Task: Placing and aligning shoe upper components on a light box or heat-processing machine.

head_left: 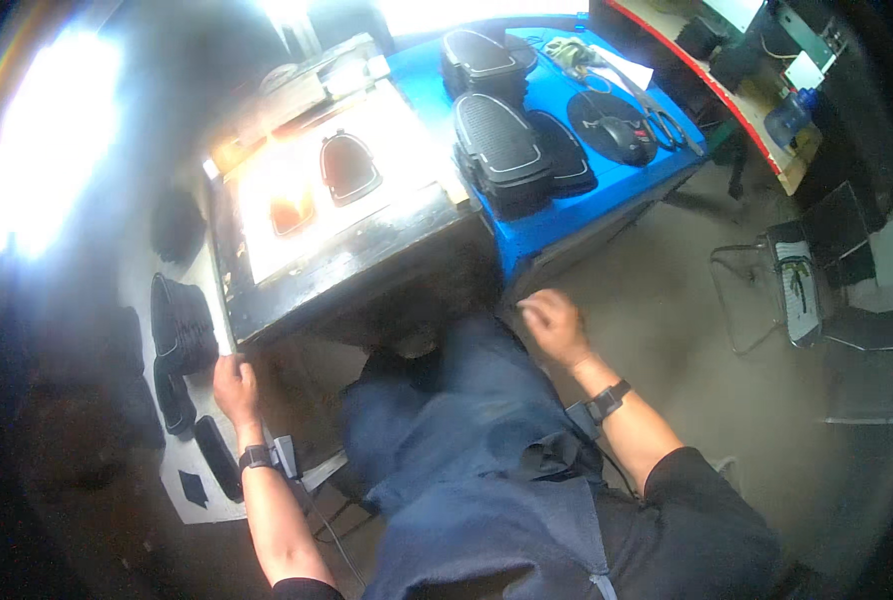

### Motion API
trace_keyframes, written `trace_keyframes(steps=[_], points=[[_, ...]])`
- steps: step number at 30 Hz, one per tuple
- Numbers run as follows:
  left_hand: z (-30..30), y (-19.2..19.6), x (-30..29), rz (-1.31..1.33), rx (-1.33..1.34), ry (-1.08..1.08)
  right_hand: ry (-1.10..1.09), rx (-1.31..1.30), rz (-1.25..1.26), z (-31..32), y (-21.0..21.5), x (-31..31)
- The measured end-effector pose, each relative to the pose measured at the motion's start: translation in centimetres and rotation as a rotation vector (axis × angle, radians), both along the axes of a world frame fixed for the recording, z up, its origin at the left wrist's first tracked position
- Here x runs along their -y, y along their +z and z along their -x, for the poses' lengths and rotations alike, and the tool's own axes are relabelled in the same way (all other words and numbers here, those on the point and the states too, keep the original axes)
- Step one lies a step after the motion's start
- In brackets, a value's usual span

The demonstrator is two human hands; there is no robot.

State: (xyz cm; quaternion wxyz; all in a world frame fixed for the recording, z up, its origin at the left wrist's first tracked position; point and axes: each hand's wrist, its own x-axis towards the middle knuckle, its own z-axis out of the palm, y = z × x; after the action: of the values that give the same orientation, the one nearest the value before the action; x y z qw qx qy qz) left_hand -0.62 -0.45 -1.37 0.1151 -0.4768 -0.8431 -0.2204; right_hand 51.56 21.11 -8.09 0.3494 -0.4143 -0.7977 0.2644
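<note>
My left hand [235,388] is closed at the near-left corner of a bench, by the lower end of a pale strip [220,285] along its edge; what its fingers hold is hidden. My right hand [557,325] hovers above my right knee, fingers curled, with nothing visible in them. On the bench's glaring white surface [392,115] lies a dark rounded piece [350,165] with a pale outline. Nearer and to its left is a smaller orange-brown shape [292,213], blurred by glare. Both hands are apart from these pieces.
A blue table [537,235] adjoins on the right, bearing stacks of dark rounded pieces [502,150], scissors [667,125] and a black computer mouse [627,140]. More dark pieces [182,325] stand on a pale surface at left. A chair [797,285] is at right.
</note>
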Motion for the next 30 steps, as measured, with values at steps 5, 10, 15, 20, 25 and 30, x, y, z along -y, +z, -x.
trace_keyframes(steps=[5, 10, 15, 20, 25, 30], points=[[0.0, -0.1, 0.1, -0.077, 0.008, -0.022, -0.375, -0.057, -0.300, -3.9, 5.8, -7.2], [-0.7, 0.6, 0.4, -0.050, -0.021, 0.008, -0.372, -0.139, -0.441, -2.1, 10.3, -16.9], [-1.2, 0.5, -0.1, -0.028, -0.014, 0.062, -0.374, 0.055, -0.445, -0.5, 7.8, -24.6], [-2.0, 1.7, -0.5, -0.003, -0.033, 0.094, -0.466, 0.279, -0.397, -0.4, 5.5, -25.2], [-1.0, 0.8, 0.3, -0.073, -0.020, 0.079, -0.438, 0.301, -0.410, -0.1, 4.8, -25.5], [-1.1, 0.4, 0.2, -0.095, -0.036, 0.067, -0.460, 0.373, -0.411, -0.3, 5.0, -26.0]])
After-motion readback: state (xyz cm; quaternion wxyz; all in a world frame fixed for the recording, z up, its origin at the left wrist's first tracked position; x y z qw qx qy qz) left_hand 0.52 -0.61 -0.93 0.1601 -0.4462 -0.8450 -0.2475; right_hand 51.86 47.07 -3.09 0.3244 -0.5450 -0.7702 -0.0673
